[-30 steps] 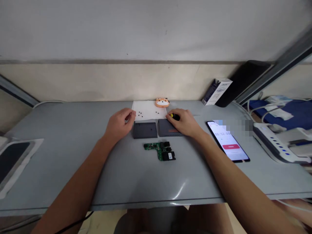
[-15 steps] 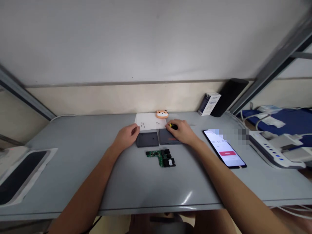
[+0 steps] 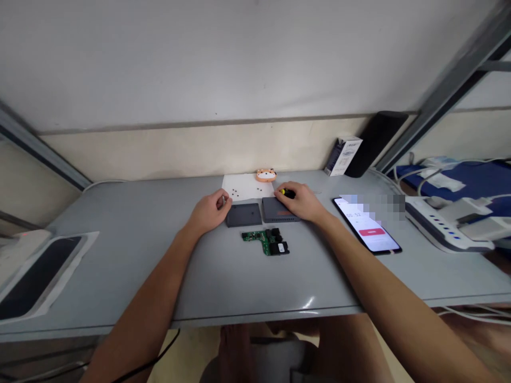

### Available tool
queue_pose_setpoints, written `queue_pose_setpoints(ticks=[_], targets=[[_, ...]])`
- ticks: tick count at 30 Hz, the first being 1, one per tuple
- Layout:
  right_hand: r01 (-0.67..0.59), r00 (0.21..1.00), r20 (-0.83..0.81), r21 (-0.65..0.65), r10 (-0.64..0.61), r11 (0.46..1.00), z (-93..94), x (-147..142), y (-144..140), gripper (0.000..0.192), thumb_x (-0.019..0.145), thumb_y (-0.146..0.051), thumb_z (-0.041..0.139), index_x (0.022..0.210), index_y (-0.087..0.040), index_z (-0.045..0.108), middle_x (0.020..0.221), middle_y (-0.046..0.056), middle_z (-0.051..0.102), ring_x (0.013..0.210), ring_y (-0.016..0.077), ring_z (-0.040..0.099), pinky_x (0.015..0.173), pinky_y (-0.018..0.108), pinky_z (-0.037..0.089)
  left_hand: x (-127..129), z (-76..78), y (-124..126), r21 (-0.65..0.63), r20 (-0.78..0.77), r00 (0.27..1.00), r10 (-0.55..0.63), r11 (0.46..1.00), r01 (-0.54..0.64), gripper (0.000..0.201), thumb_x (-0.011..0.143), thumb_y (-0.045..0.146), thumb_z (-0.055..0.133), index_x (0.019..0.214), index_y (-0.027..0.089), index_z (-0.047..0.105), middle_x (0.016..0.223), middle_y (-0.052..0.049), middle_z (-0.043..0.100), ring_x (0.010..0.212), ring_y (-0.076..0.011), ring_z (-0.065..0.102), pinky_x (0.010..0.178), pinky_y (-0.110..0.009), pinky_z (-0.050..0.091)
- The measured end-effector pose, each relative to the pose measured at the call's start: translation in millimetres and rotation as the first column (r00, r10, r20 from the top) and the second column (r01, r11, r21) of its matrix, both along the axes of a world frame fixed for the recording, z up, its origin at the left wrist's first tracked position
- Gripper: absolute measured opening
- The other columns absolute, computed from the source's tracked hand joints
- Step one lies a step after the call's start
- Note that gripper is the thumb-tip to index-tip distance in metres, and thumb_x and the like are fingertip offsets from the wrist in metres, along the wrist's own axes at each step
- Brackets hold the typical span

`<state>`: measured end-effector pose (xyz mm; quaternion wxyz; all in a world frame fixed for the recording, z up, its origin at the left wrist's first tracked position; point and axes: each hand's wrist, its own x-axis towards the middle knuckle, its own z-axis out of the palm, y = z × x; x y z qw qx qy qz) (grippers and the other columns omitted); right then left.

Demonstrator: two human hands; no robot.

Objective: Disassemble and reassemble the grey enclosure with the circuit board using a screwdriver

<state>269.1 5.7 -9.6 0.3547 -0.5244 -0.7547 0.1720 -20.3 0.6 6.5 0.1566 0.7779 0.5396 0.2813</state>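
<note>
A green circuit board (image 3: 265,243) with black connectors is lying nearest on the grey desk (image 3: 120,229). Just beyond it, a dark flat cover (image 3: 243,214) and a dark casing (image 3: 275,210) with orange marking are sitting side by side. The left hand (image 3: 209,211) is curling beside the cover, thumb and fingertips nearly meeting; whether they are pinching something tiny, I cannot tell. The right hand (image 3: 297,199) is resting at the casing, half curled over a yellow-and-black screwdriver (image 3: 288,194); how firmly it is gripping, if at all, I cannot tell. Behind, small screws (image 3: 235,191) are lying in two groups on white paper (image 3: 245,183), and an orange animal-faced case (image 3: 266,175) is sitting at its far edge.
</note>
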Motion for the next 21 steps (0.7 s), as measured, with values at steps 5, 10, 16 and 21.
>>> queue_pose_setpoints(ticks=[5, 10, 16, 21], targets=[[0.007, 1.0, 0.011, 0.012, -0.007, 1.0, 1.9, -0.3, -1.7, 0.026, 0.097, -0.04, 0.055, 0.086, -0.023, 0.071, 0.098, 0.006, 0.079, 0.089, 0.023, 0.069, 0.084, 0.036, 0.048, 0.3, 0.4, -0.9, -0.005, 0.021, 1.0, 0.018, 1.0, -0.017, 0.017, 0.092, 0.036, 0.051, 0.081, 0.023, 0.054, 0.06, 0.005, 0.048, 0.056, -0.015, 0.046, 0.06, -0.029, 0.034], [0.031, 0.999, 0.022, -0.001, -0.031, 1.0, 2.9, -2.2, -2.2, 0.026, 0.096, -0.04, 0.055, 0.087, -0.024, 0.072, 0.098, 0.006, 0.079, 0.09, 0.0241, 0.069, 0.088, 0.039, 0.049, 0.5, -0.7, -0.3, -0.026, 0.038, 0.999, 0.037, 0.999, -0.036, 0.017, 0.091, 0.037, 0.051, 0.08, 0.023, 0.054, 0.059, 0.005, 0.046, 0.056, -0.0152, 0.045, 0.06, -0.029, 0.033], [0.052, 0.999, 0.006, 0.0, -0.052, 0.999, 0.3, -2.6, -2.7, 0.026, 0.096, -0.041, 0.055, 0.087, -0.024, 0.073, 0.099, 0.007, 0.08, 0.09, 0.025, 0.07, 0.091, 0.041, 0.049, 0.0, -2.4, -1.7, -0.005, 0.031, 0.998, 0.047, 0.999, -0.047, 0.018, 0.093, 0.035, 0.05, 0.08, 0.023, 0.053, 0.059, 0.005, 0.046, 0.056, -0.0146, 0.045, 0.061, -0.029, 0.034], [0.038, 0.999, 0.017, 0.037, -0.039, 0.999, -1.6, -1.4, -2.2, 0.025, 0.095, -0.039, 0.056, 0.086, -0.024, 0.074, 0.097, 0.008, 0.079, 0.088, 0.0259, 0.07, 0.087, 0.041, 0.05, -0.5, -3.9, -2.4, -0.013, 0.01, 0.999, 0.051, 0.999, -0.051, 0.021, 0.095, 0.037, 0.048, 0.081, 0.023, 0.055, 0.06, 0.005, 0.047, 0.056, -0.0146, 0.045, 0.06, -0.029, 0.034]])
